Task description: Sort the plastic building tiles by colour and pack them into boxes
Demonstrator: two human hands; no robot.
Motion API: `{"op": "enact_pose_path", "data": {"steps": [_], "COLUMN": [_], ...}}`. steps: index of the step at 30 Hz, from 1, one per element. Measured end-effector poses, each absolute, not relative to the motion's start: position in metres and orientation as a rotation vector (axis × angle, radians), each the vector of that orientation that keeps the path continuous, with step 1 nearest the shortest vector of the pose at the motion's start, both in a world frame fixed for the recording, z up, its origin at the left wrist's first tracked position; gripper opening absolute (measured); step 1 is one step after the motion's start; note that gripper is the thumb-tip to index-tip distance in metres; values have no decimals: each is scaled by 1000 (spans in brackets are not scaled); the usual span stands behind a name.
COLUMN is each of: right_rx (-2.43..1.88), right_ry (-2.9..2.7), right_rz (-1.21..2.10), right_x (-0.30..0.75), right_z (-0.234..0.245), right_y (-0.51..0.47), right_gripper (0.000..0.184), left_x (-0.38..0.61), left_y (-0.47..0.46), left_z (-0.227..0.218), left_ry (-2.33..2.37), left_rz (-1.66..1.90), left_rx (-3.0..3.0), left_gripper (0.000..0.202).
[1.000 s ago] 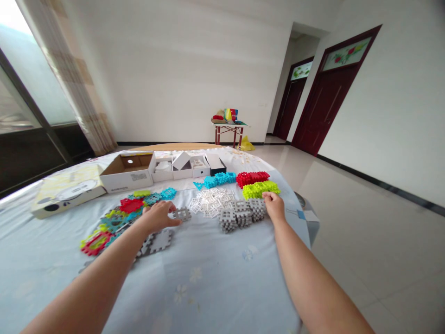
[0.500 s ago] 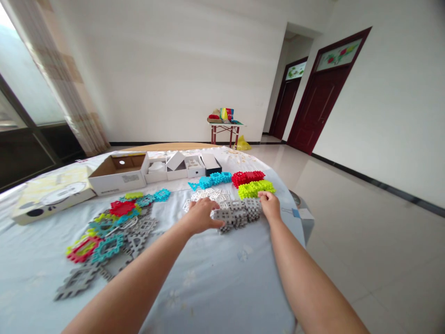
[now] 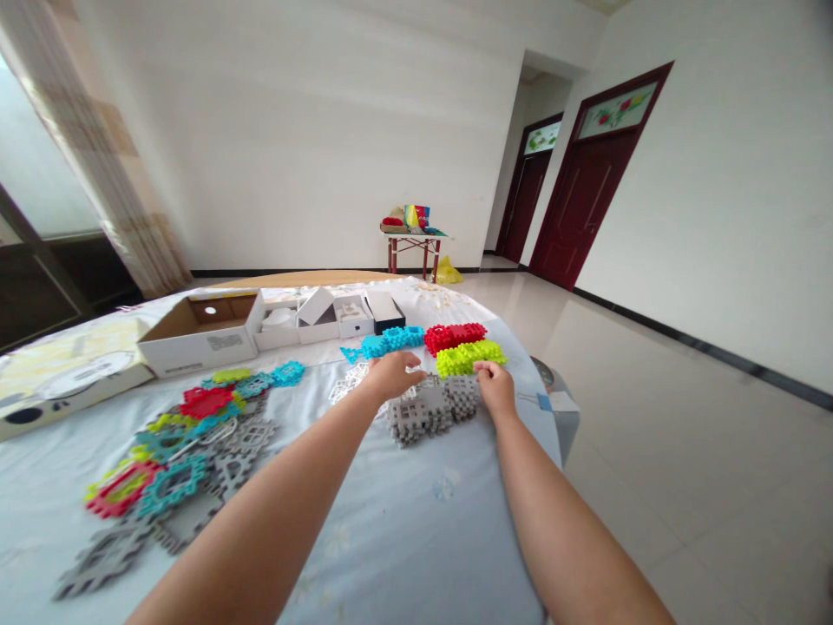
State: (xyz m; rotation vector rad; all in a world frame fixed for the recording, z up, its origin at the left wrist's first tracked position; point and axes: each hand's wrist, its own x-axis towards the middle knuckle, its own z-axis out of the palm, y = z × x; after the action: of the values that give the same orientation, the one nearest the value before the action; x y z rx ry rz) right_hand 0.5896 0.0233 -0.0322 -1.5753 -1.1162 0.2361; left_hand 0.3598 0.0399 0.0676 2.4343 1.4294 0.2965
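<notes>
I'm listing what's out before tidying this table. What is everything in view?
grey tile stack: one, grey, near the table's edge, between the hands
white tiles: loose pile, white, left of the stack
blue tile row: one, blue, behind the stack
red tile row: one, red, right of the blue
lime tile row: one, lime, before the red
loose tiles: many, mixed colours, table's left
open box: one, white, far left
small boxes: several, mostly white, beside it
flat box: one, pale yellow, left edge
tablecloth: one, pale blue
side table: one, red-legged, far wall
doors: two, dark red, right wall
left hand: over the white tiles
right hand: at the stack's right end
</notes>
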Motion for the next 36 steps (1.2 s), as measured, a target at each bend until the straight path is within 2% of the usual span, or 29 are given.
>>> {"op": "enact_pose_path", "data": {"steps": [9, 15, 20, 28, 32, 36], "right_rx": [-1549, -1561, -1559, -1556, -1556, -1546], "right_ry": [-1111, -1109, -1107, -1102, -1100, -1095], "right_rz": [243, 258, 276, 286, 275, 271], "right_x": [588, 589, 588, 590, 589, 588], "right_z": [-32, -32, -32, -31, -30, -28], "right_y": [25, 27, 28, 28, 28, 27], "right_gripper": [27, 26, 27, 27, 29, 29], "left_x": [396, 404, 401, 388, 374, 366], "left_y": [77, 87, 90, 83, 56, 16], "left_z": [48, 39, 39, 52, 69, 74], "left_ry": [1382, 1377, 1444, 1503, 1453, 1314], "left_rz": [85, 27, 36, 301, 528, 828], "left_rx": [2629, 2641, 2544, 2397, 2426, 2619], "left_gripper": [34, 43, 35, 24, 22, 10]}}
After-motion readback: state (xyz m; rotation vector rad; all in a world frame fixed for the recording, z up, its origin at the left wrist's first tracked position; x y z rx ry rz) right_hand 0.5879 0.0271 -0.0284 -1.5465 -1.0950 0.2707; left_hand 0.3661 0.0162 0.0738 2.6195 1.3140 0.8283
